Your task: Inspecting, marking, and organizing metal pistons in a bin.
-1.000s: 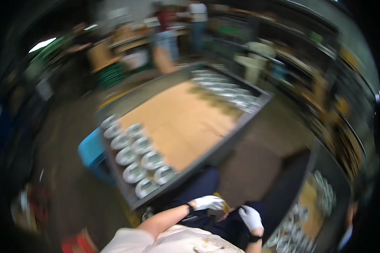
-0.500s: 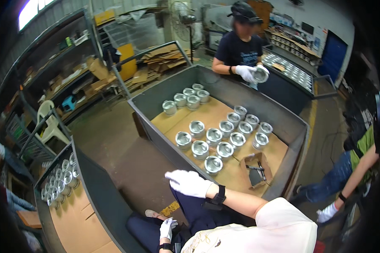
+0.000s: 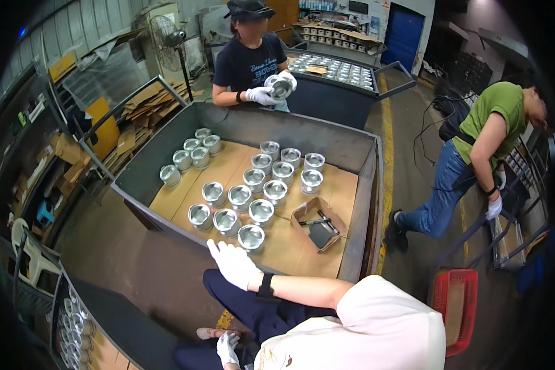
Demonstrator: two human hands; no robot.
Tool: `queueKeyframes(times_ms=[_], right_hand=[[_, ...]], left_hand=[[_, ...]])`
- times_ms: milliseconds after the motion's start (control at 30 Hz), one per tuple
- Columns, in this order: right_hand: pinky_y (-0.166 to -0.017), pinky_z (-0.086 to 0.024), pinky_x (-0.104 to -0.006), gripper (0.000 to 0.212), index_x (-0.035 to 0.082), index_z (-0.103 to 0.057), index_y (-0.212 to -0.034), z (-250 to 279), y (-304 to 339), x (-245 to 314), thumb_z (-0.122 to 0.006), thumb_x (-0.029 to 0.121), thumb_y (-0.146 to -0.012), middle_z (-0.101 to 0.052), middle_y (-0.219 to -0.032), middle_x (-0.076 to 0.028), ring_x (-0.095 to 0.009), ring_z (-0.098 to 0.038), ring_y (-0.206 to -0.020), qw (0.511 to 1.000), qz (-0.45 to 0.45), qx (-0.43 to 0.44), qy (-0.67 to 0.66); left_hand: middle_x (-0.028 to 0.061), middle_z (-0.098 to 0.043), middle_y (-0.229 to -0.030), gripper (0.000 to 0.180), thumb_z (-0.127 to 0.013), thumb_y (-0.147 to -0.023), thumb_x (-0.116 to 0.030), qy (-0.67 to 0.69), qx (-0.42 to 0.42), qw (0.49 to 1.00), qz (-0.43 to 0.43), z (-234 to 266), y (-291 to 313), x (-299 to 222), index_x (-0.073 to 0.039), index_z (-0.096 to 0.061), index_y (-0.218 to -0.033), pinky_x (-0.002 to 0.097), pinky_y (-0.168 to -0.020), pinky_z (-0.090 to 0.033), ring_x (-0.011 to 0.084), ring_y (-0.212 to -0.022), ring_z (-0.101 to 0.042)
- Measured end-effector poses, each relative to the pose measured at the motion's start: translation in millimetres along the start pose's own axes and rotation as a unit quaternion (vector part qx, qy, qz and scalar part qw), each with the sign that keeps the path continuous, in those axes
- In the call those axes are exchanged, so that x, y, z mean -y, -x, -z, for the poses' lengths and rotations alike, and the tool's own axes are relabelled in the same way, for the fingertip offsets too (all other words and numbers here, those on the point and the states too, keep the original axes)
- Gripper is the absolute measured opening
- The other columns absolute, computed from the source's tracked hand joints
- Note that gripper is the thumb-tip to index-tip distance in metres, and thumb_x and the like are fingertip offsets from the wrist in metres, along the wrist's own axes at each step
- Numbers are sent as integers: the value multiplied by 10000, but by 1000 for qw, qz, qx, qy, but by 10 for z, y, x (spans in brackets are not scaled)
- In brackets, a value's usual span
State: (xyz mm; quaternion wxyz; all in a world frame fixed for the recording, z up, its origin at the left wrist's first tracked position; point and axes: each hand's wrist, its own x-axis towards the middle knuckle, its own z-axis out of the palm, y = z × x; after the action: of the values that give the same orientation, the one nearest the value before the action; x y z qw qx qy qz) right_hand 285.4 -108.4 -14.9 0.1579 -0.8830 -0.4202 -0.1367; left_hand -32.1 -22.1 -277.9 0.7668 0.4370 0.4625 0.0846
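Observation:
My right hand (image 3: 235, 265), in a white glove with a black wrist strap, is held out by the near wall of a grey metal bin (image 3: 197, 246). Its fingers are stretched and hold nothing I can see. Just past the fingertips stands a silver metal piston (image 3: 251, 238), one of several upright on the bin's cardboard lining. I cannot tell whether hand and wall touch. My left hand (image 3: 228, 348), also gloved, is low by my lap, its fingers loosely bent with nothing visible in them.
An open cardboard box (image 3: 317, 225) with black pens sits in the bin. A co-worker (image 3: 250, 68) across it holds a piston (image 3: 279, 87); another person (image 3: 475, 148) bends at the right. A second bin (image 3: 108, 320) with pistons stands at lower left, a red basket (image 3: 455, 308) at lower right.
My view has swung to the right, so the bin sits further left and the red basket shows. My right hand stays stretched out by the bin's near wall. The person at right now bends forward.

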Motion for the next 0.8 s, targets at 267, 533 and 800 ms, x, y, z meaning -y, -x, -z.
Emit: queueKeyframes(times_ms=[267, 533, 800], right_hand=[[-601, -472, -322, 561, -44, -399, -1353, 133, 33, -76, -486, 111, -821, -533, -926, -111, -205, -554, -742, 999, -25, 3, -28], [-592, -441, -311, 571, -27, -425, -1349, -23, 6, -63, -489, 136, -804, -534, -924, -111, -198, -538, -735, 998, -45, -26, -36], [-570, -405, -298, 576, -28, -419, -1360, -39, 27, -58, -474, 133, -810, -539, -971, -121, -188, -520, -729, 999, -46, -19, 14]], left_hand=[[61, -594, -989, 156, -521, -956, -186, 256, 138, 952, 90, -65, 84, -99, -63, -602, -1009, 283, -757, -453, 132, -893, -541], [335, -615, -900, 492, -694, -844, -364, 518, 711, 125, 459, -2237, 1144, -1421, 108, -648, -973, 610, -832, -442, 529, -931, -549], [285, -628, -885, 444, -644, -881, -360, 462, 755, 55, 462, -2010, 474, -962, 70, -635, -987, 575, -830, -474, 474, -888, -587]])
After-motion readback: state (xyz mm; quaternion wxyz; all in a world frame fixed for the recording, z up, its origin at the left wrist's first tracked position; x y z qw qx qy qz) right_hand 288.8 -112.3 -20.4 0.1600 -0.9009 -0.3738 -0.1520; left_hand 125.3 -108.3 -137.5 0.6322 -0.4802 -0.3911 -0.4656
